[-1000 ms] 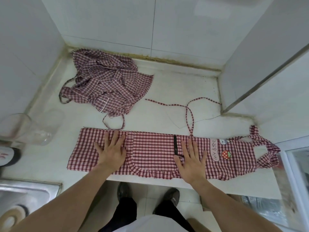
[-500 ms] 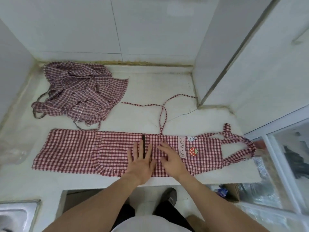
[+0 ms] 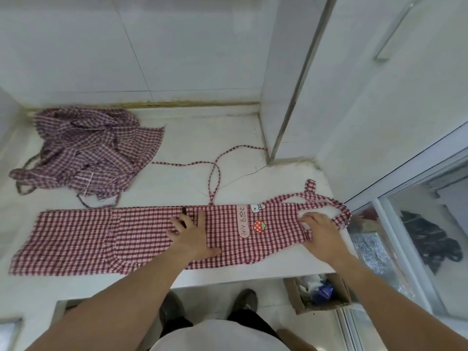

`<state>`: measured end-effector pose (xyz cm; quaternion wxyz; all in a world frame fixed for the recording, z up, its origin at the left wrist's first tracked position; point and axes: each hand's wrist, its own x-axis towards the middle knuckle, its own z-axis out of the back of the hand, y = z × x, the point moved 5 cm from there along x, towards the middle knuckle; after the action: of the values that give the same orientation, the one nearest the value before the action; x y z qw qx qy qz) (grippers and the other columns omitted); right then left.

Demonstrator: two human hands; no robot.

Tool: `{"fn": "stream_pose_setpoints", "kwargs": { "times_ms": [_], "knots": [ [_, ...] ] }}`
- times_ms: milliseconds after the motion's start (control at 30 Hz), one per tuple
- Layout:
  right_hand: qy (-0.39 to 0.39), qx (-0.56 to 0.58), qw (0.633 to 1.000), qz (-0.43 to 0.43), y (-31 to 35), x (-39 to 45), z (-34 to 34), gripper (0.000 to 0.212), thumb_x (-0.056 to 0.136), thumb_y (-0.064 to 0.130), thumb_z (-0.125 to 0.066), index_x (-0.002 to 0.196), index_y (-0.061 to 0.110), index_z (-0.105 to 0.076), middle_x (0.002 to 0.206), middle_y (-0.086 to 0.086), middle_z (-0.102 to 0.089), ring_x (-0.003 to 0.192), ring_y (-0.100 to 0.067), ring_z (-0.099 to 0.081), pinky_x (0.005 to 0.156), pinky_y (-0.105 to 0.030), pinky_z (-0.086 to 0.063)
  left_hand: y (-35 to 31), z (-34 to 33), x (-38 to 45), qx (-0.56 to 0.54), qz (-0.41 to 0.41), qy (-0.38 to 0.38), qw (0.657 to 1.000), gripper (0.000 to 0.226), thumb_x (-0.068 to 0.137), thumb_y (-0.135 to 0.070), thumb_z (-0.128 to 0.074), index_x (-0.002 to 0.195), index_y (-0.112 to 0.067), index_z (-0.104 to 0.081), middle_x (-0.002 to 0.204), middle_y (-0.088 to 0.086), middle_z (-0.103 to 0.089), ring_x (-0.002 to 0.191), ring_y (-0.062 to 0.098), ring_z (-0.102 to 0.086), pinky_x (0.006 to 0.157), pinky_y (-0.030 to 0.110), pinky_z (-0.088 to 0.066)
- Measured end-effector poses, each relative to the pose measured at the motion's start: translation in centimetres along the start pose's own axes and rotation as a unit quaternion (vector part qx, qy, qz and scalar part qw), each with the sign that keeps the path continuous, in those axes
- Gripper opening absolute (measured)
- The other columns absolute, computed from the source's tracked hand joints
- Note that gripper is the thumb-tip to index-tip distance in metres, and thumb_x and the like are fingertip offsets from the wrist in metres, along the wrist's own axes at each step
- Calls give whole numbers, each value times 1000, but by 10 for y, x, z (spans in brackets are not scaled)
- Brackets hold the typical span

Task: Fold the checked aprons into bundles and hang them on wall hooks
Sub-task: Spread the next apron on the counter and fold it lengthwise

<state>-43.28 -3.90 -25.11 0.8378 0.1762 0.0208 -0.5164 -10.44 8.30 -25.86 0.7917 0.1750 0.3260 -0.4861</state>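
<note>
left hand [image 3: 193, 235] flat, fingers spread, right hand [image 3: 319, 233] palm down, arms extended

White tiled walls [image 3: 152, 46] fill the upper half of the frame, meeting a pale stone counter [image 3: 202, 138] along a stained, yellowed seam. At upper right a white cabinet [image 3: 379, 97] with a metal edge strip and bar handle stands on the counter's far corner. Lower right, a sliding glass door frame [image 3: 395, 239] runs beside a cardboard box [image 3: 321, 292] on the light floor.
</note>
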Motion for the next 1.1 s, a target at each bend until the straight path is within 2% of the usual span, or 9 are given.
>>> {"fn": "stream_pose_setpoints", "kwargs": {
  "times_ms": [100,267,467,600,700,767,900,1000,1100],
  "knots": [
    [32,-58,998,-1,-23,4,20,41,79,35,-77,115,20,-64,115,1,-60,114,-24,-54,100,-42,-35,6,-3,4,0,14,3,1000,130,72,-74,-67,151,-27,25,157,29,21,143,54,18,115,69,-5],
    [-42,-130,991,-5,-75,4,53,20,74,38,-82,76,26,-67,67,7,-63,62,-20,-62,69,-35,-33,24,2,1,-2,48,10,999,127,76,-66,-71,152,-31,24,159,23,22,146,49,17,117,67,-9],
    [-150,-117,981,46,-65,9,63,36,48,-8,-85,80,4,-73,92,-12,-58,87,-35,-56,73,-46,-49,18,4,4,6,60,30,998,127,77,-57,-74,152,-27,24,158,25,24,144,52,18,116,68,-9],
    [-292,89,952,-12,-50,2,94,29,66,-5,-75,91,10,-69,125,-14,-46,119,-32,-40,101,-39,-37,19,3,6,9,67,39,997,127,78,-57,-74,152,-26,25,157,27,24,144,54,17,116,68,-10],
    [-331,264,903,-65,-47,5,108,27,80,-7,-70,95,14,-62,121,-7,-48,107,-20,-51,97,-35,-48,16,3,8,11,67,43,997,127,79,-57,-73,151,-25,26,156,29,24,143,55,17,115,69,-11],
    [-289,275,913,-91,-60,12,113,23,89,1,-66,103,17,-58,113,-4,-62,90,-17,-60,80,-42,-54,16,3,8,10,68,39,997,126,79,-56,-73,151,-26,26,157,27,24,143,54,17,116,68,-11],
    [-46,226,961,-155,-98,23,91,30,93,-4,-57,118,11,-62,94,-12,-73,63,-15,-60,54,-27,-48,16,4,6,12,69,38,997,124,81,-54,-72,150,-30,28,158,24,26,145,50,20,117,67,-9],
    [45,436,872,-218,-108,23,69,33,97,-11,-44,117,6,-65,68,-18,-68,44,-18,-54,36,-26,-40,12,5,8,3,62,34,998,124,81,-52,-73,151,-32,27,158,23,27,145,48,21,117,67,-9],
    [80,563,794,-218,-108,22,69,27,95,-11,-51,116,0,-65,68,-11,-66,49,-14,-53,42,-23,-47,12,3,7,2,54,29,998,124,80,-52,-74,151,-33,26,158,22,27,145,48,22,116,67,-8]
  ]
}}
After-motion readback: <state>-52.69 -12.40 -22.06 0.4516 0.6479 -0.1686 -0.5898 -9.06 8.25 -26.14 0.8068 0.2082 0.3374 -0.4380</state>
